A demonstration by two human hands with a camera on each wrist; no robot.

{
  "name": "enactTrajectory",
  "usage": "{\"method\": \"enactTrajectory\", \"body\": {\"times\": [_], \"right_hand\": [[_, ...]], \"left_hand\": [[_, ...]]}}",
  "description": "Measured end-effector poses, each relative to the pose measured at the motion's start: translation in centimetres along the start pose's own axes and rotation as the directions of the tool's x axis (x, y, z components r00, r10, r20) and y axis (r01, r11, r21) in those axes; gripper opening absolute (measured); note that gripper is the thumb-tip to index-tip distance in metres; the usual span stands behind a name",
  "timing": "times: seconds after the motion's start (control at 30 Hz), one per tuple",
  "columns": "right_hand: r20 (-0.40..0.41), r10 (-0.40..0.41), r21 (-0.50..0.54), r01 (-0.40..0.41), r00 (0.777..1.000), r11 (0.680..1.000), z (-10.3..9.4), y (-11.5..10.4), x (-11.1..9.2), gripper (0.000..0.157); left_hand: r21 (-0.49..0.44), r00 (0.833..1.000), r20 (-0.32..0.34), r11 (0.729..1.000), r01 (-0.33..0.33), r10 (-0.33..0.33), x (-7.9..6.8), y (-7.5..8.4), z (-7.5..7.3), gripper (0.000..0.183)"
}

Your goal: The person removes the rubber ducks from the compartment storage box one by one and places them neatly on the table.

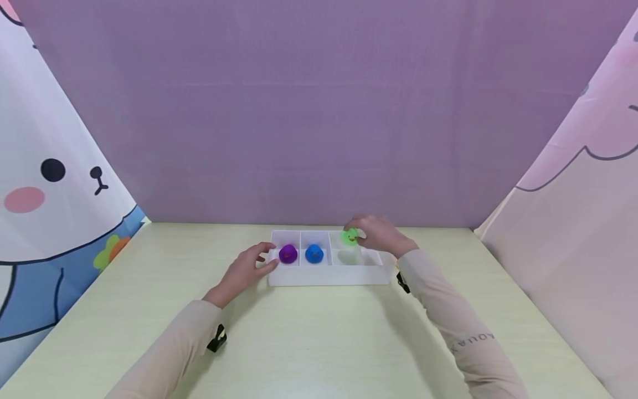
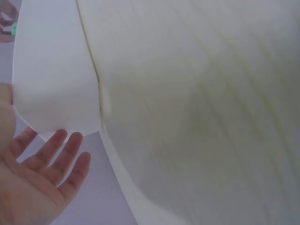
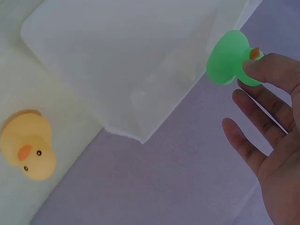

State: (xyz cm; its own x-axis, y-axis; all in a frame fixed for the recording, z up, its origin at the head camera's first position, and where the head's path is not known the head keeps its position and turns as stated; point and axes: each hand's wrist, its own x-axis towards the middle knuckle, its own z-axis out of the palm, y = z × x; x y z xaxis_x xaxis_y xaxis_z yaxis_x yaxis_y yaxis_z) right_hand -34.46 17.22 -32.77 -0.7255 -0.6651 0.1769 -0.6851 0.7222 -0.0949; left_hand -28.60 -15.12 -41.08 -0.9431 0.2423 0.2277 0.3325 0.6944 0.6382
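Observation:
A white compartment box [image 1: 329,276] stands on the table. A purple rubber duck [image 1: 288,254] sits in its front left compartment, and a blue rubber duck [image 1: 314,254] occupies the one to the right. Over the box's back row, my right hand [image 1: 381,235] pinches a green rubber duck [image 1: 350,237] between thumb and fingertips; the right wrist view shows the thumb on its head. My left hand [image 1: 243,274] is at the box's left end, its fingers spread and fingertips right at the edge, as the left wrist view also shows.
A yellow rubber duck [image 3: 33,145] lies on the table off the box's right end, mostly hidden by my right arm in the head view. A purple cloth wall [image 1: 319,111] rises behind the table, with printed curtains [image 1: 573,233] on both sides.

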Motion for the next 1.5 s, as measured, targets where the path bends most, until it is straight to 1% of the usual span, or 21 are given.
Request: {"method": "enactTrajectory", "body": {"times": [0.13,0.23,0.4,0.53,0.63,0.77,1.2,1.5], "right_hand": [[-0.01,0.0,-0.014,-0.001,1.0,1.0,-0.6,0.1,-0.4,0.032],[-0.006,0.015,-0.023,-0.015,1.0,1.0,-0.9,0.4,-0.8,0.033],[-0.004,0.032,-0.014,-0.032,0.999,0.999,-1.1,1.0,-1.5,0.032],[-0.011,0.038,-0.023,-0.038,0.999,0.999,-1.3,1.7,-2.3,0.033],[-0.007,0.059,-0.02,-0.059,0.998,0.998,-1.3,2.2,-2.8,0.033],[0.0,0.091,-0.009,-0.091,0.996,0.996,-1.4,2.9,-3.6,0.034],[-0.014,0.137,-0.004,-0.137,0.99,0.99,-2.1,5.2,-6.1,0.034],[-0.079,0.128,-0.022,-0.13,0.989,0.991,-2.1,7.6,-8.3,0.032]], "left_hand": [[0.003,1.0,0.0,1.0,-0.001,0.001,0.0,0.0,0.0,0.046],[0.002,1.0,-0.002,1.0,-0.001,0.001,0.1,-0.1,0.0,0.046],[0.005,1.0,-0.007,1.0,-0.007,0.007,0.0,-0.1,0.0,0.046],[0.002,1.0,-0.018,1.0,-0.02,0.02,0.0,-0.1,0.1,0.046],[-0.001,0.999,-0.022,1.0,-0.025,0.025,0.0,0.0,0.1,0.047],[-0.003,1.0,-0.02,1.0,-0.02,0.02,0.0,0.0,0.1,0.046],[-0.004,1.0,-0.013,1.0,-0.008,0.008,0.0,0.0,0.1,0.046],[0.0,1.0,-0.01,1.0,-0.004,0.004,0.1,-0.1,0.1,0.046]]}}
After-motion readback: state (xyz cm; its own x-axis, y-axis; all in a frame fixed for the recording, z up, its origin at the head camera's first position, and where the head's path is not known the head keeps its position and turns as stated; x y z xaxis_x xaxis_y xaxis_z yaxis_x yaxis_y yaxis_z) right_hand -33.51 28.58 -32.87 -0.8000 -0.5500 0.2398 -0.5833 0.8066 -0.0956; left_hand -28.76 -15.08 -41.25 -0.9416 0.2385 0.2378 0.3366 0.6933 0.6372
